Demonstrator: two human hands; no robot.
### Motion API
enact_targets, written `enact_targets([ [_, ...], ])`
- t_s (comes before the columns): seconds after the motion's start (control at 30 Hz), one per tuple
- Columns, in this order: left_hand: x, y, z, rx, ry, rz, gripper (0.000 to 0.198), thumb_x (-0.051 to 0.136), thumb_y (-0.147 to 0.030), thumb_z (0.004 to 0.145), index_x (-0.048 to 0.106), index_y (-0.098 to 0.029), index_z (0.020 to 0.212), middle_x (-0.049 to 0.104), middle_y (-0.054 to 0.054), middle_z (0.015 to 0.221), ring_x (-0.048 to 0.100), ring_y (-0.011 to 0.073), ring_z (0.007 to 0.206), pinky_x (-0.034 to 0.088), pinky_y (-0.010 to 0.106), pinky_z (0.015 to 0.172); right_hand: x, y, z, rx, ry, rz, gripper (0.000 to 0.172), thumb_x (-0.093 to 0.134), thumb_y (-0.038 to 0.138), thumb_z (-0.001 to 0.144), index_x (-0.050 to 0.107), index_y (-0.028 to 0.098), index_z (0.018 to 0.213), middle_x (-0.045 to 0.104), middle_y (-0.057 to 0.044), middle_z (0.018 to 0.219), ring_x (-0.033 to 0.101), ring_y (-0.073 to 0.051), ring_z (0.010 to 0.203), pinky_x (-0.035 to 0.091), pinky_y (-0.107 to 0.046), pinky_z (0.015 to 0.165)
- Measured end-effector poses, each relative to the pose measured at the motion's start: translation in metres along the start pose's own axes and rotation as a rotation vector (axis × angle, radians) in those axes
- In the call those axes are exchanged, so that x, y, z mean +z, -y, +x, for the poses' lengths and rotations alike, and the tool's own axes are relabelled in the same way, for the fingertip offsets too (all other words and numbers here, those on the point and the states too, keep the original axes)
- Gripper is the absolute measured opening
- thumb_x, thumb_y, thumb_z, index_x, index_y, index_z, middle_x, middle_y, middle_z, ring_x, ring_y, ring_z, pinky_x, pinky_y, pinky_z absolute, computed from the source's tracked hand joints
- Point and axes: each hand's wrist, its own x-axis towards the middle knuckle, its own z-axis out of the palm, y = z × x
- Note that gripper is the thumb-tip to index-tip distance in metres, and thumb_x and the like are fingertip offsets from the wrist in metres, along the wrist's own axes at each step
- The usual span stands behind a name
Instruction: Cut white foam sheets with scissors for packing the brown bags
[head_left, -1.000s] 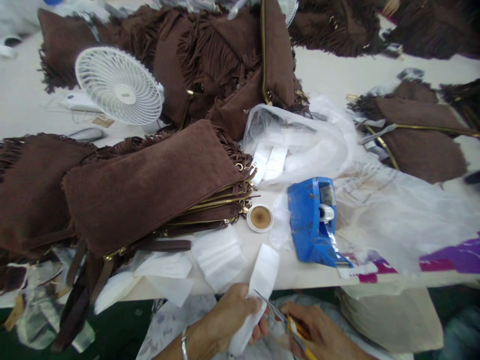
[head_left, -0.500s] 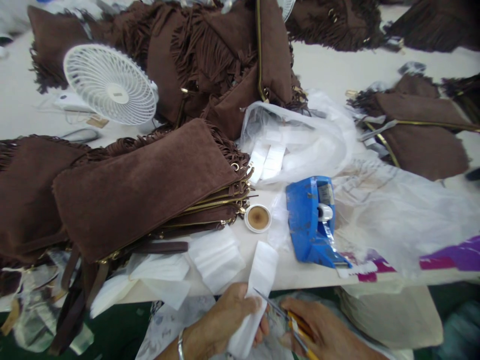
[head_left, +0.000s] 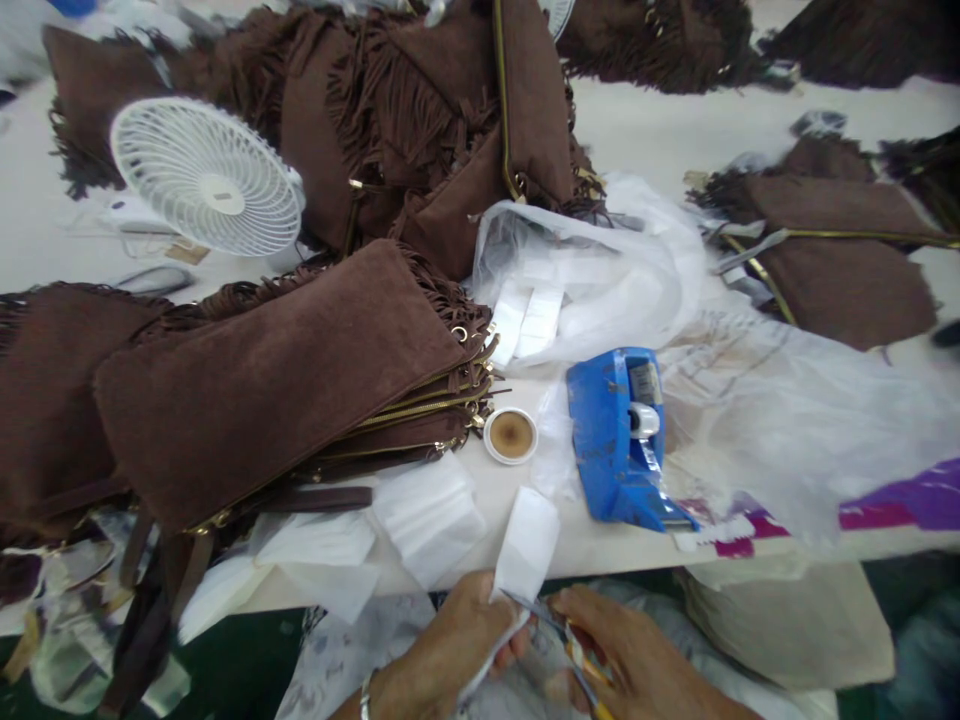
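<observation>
My left hand [head_left: 469, 635], with a bracelet at the wrist, pinches a white strip [head_left: 528, 540] at the table's front edge. The strip's upper part stands up above my fingers, and its lower part hangs folded below them. My right hand [head_left: 630, 650] is closed around a pair of scissors [head_left: 574, 650] with yellow-orange handles. Their blades lie across the strip beside my left thumb. Just beyond my hands are a small round cup of brown stuff [head_left: 511, 436] and folded thin white sheets [head_left: 429, 515].
A blue tape dispenser [head_left: 619, 440] stands right of the cup. Behind it, a clear plastic bag [head_left: 585, 280] holds white strips. Stacked brown fringed bags [head_left: 285, 380] fill the left, with a white fan [head_left: 210, 180] behind. Plastic sheeting [head_left: 810, 410] covers the right side.
The scissor blades have moved further across the strip, closer to my left thumb. The strip's lower part has bent and turned edge-on. The view has shifted slightly.
</observation>
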Motion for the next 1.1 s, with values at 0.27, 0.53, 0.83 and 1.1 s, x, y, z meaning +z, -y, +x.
enact_targets([
  [0.27, -0.002, -0.006, 0.000, -0.047, 0.012, -0.024, 0.021, 0.054, -0.032, 0.076, 0.063, -0.013, 0.080, 0.056, 0.000, 0.062, 0.041, 0.0081, 0.050, 0.025, 0.021, 0.046, -0.001, -0.004, -0.002, -0.045, 0.008, -0.014, 0.027, 0.061, 0.045, 0.077, 0.063, 0.024, 0.095, 0.064, -0.001, 0.084, 0.056, -0.019, 0.072, 0.043, -0.027, 0.066],
  [0.53, -0.005, -0.009, 0.004, -0.048, 0.088, -0.014, 0.024, 0.057, -0.034, 0.075, 0.066, -0.012, 0.077, 0.055, -0.001, 0.056, 0.039, 0.0070, 0.043, 0.024, 0.021, 0.042, -0.008, -0.011, -0.002, -0.055, 0.062, -0.129, 0.032, 0.060, 0.047, 0.081, 0.061, 0.024, 0.104, 0.063, -0.003, 0.089, 0.059, -0.019, 0.076, 0.041, -0.028, 0.067],
  [0.83, -0.007, -0.016, 0.005, -0.068, 0.093, 0.016, 0.026, 0.057, -0.036, 0.077, 0.066, -0.012, 0.081, 0.057, 0.000, 0.059, 0.041, 0.0065, 0.044, 0.027, 0.020, 0.042, -0.012, -0.012, 0.000, -0.095, 0.054, -0.173, 0.028, 0.059, 0.045, 0.084, 0.061, 0.024, 0.103, 0.064, -0.004, 0.093, 0.062, -0.021, 0.082, 0.044, -0.030, 0.073],
  [1.1, -0.002, -0.014, 0.005, -0.042, 0.075, 0.035, 0.018, 0.055, -0.027, 0.074, 0.065, -0.013, 0.079, 0.059, 0.001, 0.060, 0.042, 0.0072, 0.045, 0.025, 0.021, 0.042, -0.017, -0.002, -0.003, -0.185, -0.028, -0.086, 0.044, 0.058, 0.045, 0.083, 0.054, 0.027, 0.124, 0.062, -0.007, 0.116, 0.060, -0.023, 0.105, 0.047, -0.033, 0.091],
])
